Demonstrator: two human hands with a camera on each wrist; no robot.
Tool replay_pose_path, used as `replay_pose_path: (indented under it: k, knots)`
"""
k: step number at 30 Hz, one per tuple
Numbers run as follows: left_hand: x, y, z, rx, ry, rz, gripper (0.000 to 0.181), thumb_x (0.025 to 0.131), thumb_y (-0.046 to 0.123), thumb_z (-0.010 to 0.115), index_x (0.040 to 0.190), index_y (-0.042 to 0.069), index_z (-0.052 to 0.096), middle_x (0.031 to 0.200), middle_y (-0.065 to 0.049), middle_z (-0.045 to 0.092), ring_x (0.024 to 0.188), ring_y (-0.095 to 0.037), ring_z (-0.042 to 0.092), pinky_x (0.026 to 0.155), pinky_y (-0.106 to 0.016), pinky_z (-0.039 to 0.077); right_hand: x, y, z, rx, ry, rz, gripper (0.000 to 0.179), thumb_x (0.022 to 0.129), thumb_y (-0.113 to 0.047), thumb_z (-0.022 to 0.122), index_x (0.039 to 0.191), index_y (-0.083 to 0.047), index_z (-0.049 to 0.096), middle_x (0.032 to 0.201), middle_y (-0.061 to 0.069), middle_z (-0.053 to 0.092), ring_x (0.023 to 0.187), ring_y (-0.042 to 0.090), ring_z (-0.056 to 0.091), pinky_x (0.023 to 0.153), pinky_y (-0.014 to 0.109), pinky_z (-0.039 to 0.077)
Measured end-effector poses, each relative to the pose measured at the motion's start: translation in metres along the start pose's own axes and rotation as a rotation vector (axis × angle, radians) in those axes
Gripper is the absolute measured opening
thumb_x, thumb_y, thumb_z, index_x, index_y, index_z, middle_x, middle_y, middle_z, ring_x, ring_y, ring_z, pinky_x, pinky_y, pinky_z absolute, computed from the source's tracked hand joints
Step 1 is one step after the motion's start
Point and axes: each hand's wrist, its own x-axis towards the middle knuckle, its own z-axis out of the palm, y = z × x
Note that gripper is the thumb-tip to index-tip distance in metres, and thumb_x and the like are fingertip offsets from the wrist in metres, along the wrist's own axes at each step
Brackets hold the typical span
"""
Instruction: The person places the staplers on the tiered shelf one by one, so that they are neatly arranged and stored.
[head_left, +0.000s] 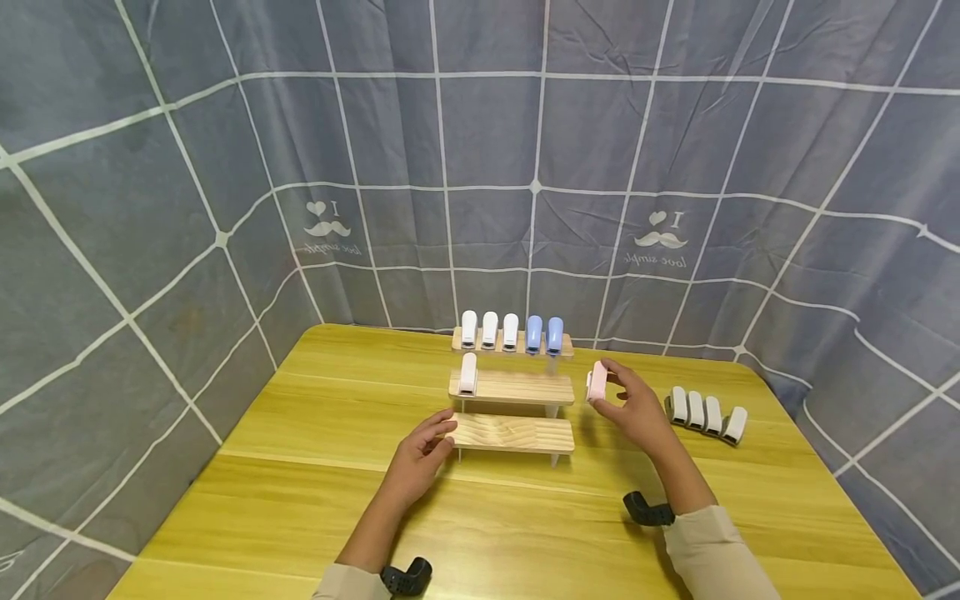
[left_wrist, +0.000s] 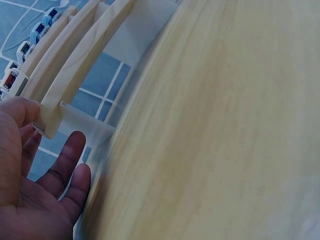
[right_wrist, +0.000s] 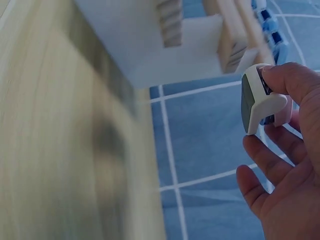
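In the head view my right hand holds a small pink-and-white stapler above the table, right of a three-tier wooden display stand. The right wrist view shows my thumb and fingers pinching this stapler, its grey base turned outward. My left hand grips the left end of the stand's lowest board, thumb at the front edge and a finger behind; its other fingers are spread below the board. A white stapler stands at the left of the middle board.
Three white staplers and two blue staplers line the top board. Several white staplers stand in a row on the wood-grain table at right. A grey gridded curtain surrounds the table's back and sides.
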Motion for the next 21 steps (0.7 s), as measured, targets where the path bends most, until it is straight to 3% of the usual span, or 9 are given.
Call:
replay_pose_path:
  k: [6, 18, 21]
  knots:
    - [-0.001, -0.002, -0.003, 0.003, -0.026, -0.001, 0.028, 0.099, 0.010, 0.062, 0.126, 0.004, 0.068, 0.146, -0.005, 0.051, 0.127, -0.027, 0.053, 0.094, -0.029, 0.048, -0.003, -0.016, -0.001, -0.009, 0.011, -0.048, 0.070, 0.091, -0.014, 0.074, 0.150, -0.001, 0.039, 0.145, 0.021, 0.047, 0.126, 0.040, 0.050, 0.093, 0.058, 0.044]
    - [-0.001, -0.004, -0.003, 0.001, -0.038, -0.004, 0.028, 0.099, 0.012, 0.062, 0.126, 0.006, 0.068, 0.146, -0.003, 0.051, 0.128, -0.025, 0.053, 0.096, -0.033, 0.048, -0.003, -0.043, 0.011, 0.030, 0.001, -0.108, 0.068, 0.088, -0.011, 0.076, 0.148, -0.002, 0.043, 0.144, 0.017, 0.049, 0.125, 0.036, 0.052, 0.092, 0.056, 0.044]
    - [-0.005, 0.015, -0.005, -0.001, -0.036, -0.010, 0.028, 0.099, 0.007, 0.061, 0.125, 0.001, 0.067, 0.146, -0.009, 0.051, 0.127, -0.029, 0.053, 0.096, -0.032, 0.048, -0.002, -0.048, 0.016, 0.031, -0.008, -0.116, 0.068, 0.088, -0.013, 0.076, 0.147, -0.003, 0.044, 0.144, 0.016, 0.049, 0.124, 0.035, 0.052, 0.093, 0.056, 0.045]
